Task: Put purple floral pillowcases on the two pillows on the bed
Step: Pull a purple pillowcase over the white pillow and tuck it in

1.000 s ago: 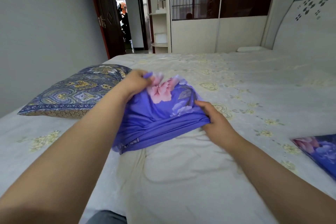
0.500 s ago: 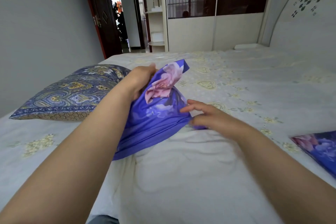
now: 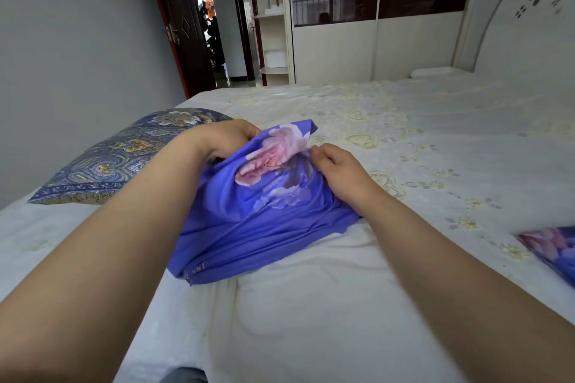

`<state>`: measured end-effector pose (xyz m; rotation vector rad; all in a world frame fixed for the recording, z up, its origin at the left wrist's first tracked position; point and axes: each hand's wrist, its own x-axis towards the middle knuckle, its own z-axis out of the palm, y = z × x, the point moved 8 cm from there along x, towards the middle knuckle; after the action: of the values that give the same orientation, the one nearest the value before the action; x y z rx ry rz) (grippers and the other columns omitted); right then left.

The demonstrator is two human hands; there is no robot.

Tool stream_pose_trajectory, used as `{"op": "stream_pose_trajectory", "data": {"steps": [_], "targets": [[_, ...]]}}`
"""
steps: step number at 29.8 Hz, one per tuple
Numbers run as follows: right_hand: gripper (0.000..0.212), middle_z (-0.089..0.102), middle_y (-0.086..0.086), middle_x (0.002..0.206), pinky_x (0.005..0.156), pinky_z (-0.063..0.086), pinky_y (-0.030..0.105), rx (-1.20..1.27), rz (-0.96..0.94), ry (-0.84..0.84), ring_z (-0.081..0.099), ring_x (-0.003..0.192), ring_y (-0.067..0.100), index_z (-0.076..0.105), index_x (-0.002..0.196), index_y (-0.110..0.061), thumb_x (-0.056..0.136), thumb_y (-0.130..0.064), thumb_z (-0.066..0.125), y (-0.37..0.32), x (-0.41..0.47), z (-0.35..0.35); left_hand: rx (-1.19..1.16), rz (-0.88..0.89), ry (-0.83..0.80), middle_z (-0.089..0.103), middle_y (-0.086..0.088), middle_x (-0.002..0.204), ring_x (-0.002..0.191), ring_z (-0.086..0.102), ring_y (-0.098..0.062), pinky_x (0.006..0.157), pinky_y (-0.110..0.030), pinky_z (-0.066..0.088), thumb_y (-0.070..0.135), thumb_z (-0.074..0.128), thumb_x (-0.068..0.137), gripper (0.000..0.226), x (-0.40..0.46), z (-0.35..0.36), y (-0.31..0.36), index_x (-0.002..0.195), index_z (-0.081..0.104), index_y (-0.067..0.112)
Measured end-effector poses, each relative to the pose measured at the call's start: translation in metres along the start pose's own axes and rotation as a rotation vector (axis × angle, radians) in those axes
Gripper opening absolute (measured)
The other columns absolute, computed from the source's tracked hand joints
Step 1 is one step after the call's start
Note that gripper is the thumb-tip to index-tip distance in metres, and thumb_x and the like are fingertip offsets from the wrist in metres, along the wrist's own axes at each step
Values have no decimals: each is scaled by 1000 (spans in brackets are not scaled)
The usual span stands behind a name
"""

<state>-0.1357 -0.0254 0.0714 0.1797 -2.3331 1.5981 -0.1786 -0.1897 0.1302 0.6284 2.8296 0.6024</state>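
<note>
A purple floral pillowcase [image 3: 267, 211] is bunched over the far end of a bare white pillow [image 3: 311, 320], which lies lengthwise on the bed [image 3: 451, 121] near its near edge. Only the far part of that pillow is covered; the near part is exposed.

The left hand [image 3: 224, 138] is curled round the far-left corner of the pillowcase, with fabric gathered in the grip. The right hand [image 3: 339, 169] is set on the far-right side of the case, fingers bent and pinching the cloth beside the pink flower print. The far corner of the case is lifted and stands up between the two hands.

A second pillow [image 3: 124, 155], in a blue and gold paisley cover, lies by the left edge of the bed, just beside the left forearm; contact cannot be told. A second purple floral pillowcase [image 3: 550, 246] is seen at the right edge of the bed, cut off by the frame, well apart from the first.

The white headboard [image 3: 529, 25] with leaf cut-outs is at the far-right corner. A wardrobe [image 3: 373, 40] with dark panels stands beyond the far edge, and an open dark door [image 3: 183, 25] is beyond the far-left corner.
</note>
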Motion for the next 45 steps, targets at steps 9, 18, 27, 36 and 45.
{"op": "stream_pose_trajectory", "data": {"steps": [9,18,27,36,45], "targets": [[23,51,1,63,55,33,26,649,400,46,43,53,16,56,97,-15,98,-35,45,61,-18,2,-117,222,61,64,7,67,58,52,4,62,-16,46,5,64,86,24,5,22,19,70,68,22],[25,56,2,85,58,32,30,-500,7,436,56,80,26,47,84,-20,91,-44,48,29,-42,-48,-57,42,-10,65,8,59,53,54,-4,56,-19,47,13,65,83,21,25,35,22,63,67,18],[23,62,4,98,81,44,28,-723,-836,232,52,92,21,69,85,-14,89,-34,59,-37,-76,-1,-55,-80,-3,60,-8,74,71,48,-21,70,-30,43,11,60,85,9,24,40,10,77,63,7],[43,58,1,71,76,37,32,-807,-1009,158,51,73,21,64,81,-11,102,-27,30,-53,-90,-6,-36,-75,-88,61,-7,77,75,51,-21,68,-29,47,9,62,85,6,17,45,16,80,63,11],[31,63,0,60,64,37,27,-990,-576,320,58,58,20,66,66,-16,89,-18,45,-7,-89,-43,-334,-73,-158,71,-8,83,73,64,-23,76,-41,56,6,52,91,21,16,73,32,91,72,8]]}}
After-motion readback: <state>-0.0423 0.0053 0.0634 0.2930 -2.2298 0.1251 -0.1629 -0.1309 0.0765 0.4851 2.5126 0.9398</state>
